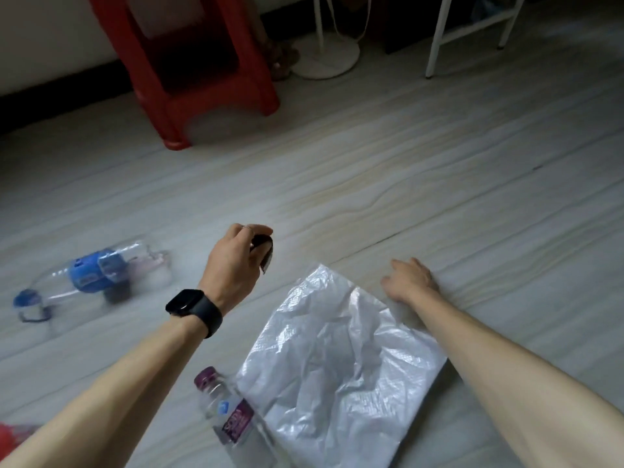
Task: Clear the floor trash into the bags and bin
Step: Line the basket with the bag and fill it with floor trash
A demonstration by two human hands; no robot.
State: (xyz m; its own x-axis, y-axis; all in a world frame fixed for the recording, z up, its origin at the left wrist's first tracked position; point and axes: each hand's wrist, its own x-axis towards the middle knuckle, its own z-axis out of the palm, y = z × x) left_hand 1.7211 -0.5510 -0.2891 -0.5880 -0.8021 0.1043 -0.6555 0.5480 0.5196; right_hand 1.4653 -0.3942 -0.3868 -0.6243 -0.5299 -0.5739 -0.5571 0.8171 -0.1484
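Observation:
A crumpled white plastic bag [341,359] lies flat on the pale floor in front of me. My left hand [236,261], with a black watch on the wrist, hovers above the floor and pinches a small dark wrapper [265,251]. My right hand [410,280] rests on the floor with relaxed fingers, just past the bag's far right edge. A clear bottle with a purple cap and label [229,417] lies by the bag's near left corner. Another clear bottle with a blue label and blue cap [91,276] lies on its side at the left, blurred.
A red plastic stool [189,69] stands at the back left. A white round fan base [326,59] and white furniture legs [472,32] stand at the back. Something red [13,434] shows at the lower left edge.

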